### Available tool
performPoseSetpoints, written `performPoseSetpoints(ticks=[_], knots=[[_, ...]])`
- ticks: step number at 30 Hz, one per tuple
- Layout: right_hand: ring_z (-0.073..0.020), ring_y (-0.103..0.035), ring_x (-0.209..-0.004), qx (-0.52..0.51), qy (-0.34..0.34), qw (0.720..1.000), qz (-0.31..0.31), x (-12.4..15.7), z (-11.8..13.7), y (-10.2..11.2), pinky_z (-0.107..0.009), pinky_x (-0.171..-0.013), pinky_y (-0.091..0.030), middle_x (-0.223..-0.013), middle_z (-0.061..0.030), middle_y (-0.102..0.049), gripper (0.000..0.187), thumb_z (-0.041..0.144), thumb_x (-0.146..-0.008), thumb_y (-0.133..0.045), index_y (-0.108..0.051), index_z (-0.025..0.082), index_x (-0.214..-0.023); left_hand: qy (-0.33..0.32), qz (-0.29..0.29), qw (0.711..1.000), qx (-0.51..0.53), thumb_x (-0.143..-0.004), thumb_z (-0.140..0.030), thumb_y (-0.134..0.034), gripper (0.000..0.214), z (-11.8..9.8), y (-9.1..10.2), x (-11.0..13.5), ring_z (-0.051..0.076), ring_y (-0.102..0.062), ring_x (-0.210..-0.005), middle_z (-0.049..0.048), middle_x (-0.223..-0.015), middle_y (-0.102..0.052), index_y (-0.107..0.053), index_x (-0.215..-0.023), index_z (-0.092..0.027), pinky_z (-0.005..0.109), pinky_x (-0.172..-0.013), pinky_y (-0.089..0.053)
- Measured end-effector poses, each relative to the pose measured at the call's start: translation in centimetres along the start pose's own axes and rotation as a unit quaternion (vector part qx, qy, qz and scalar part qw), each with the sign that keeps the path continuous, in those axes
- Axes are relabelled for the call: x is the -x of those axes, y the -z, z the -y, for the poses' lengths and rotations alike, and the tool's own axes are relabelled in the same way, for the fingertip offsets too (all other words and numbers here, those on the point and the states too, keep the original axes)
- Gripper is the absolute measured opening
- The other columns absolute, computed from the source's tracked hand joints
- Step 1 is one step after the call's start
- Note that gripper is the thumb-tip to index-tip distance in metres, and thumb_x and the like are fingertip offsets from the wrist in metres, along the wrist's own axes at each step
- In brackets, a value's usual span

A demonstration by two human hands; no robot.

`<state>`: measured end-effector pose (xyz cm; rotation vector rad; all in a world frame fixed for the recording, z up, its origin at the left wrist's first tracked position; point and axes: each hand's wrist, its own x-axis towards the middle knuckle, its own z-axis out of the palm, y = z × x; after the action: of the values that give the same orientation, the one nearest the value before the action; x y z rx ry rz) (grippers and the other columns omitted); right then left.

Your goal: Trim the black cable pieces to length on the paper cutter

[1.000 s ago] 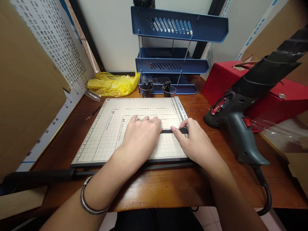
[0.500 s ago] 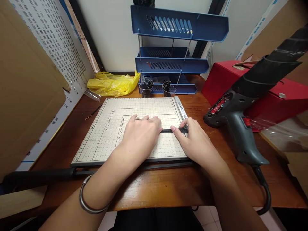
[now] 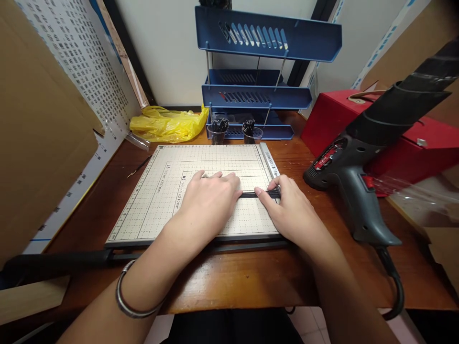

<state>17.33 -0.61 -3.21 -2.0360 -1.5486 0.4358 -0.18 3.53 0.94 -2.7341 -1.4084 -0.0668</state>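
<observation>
Pinching black strands (image 3: 247,194) between thumb and fingers — the right hand (image 3: 292,203) at the edge of a gridded board (image 3: 218,157).
The strands lie flat on the board's right side; the left hand (image 3: 210,196) rests palm-down at their other visible end — whether it grips them, one cannot tell.

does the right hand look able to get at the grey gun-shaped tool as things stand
Probably yes: only tabletop shows between the right hand and the grey gun-shaped tool, though that hand would have to let go of the black strands first.
</observation>
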Motion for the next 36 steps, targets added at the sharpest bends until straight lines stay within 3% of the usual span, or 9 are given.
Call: performPoseSetpoints(ticks=[19,30,36], knots=[[-0.0272,-0.060,-0.099,0.008,-0.006,1.000,0.005,0.05,0.00,0.00,-0.038,-0.076,-0.040,-0.109,-0.0059,-0.062,0.032,0.057,-0.092,-0.052,-0.049,0.025,-0.093,0.002,0.000,1.000,0.005,-0.104,-0.030,-0.049,0.023,0.03,0.01,-0.04,0.031,-0.071,-0.110,0.0120,-0.115,-0.076,-0.067,-0.107,-0.017,0.054,-0.104,-0.047],[-0.0268,-0.060,-0.094,0.011,0.008,1.000,-0.005,-0.03,-0.14,-0.05,-0.036,-0.073,-0.039,-0.108,-0.0074,-0.063,0.034,0.058,-0.092,-0.051,-0.050,0.024,-0.093,-0.012,-0.007,1.000,-0.010,-0.104,-0.021,-0.040,0.027,0.08,0.04,0.14,0.030,-0.072,-0.108,0.0119,-0.111,-0.077,-0.066,-0.105,-0.017,0.051,-0.101,-0.049],[-0.0270,-0.060,-0.097,0.007,-0.005,1.000,0.001,0.00,-0.01,0.01,-0.037,-0.075,-0.040,-0.110,-0.0062,-0.063,0.033,0.058,-0.092,-0.052,-0.049,0.025,-0.093,-0.021,0.003,1.000,-0.008,-0.101,-0.018,-0.043,0.023,0.07,0.09,0.25,0.031,-0.070,-0.112,0.0103,-0.115,-0.076,-0.065,-0.107,-0.017,0.053,-0.102,-0.049]])
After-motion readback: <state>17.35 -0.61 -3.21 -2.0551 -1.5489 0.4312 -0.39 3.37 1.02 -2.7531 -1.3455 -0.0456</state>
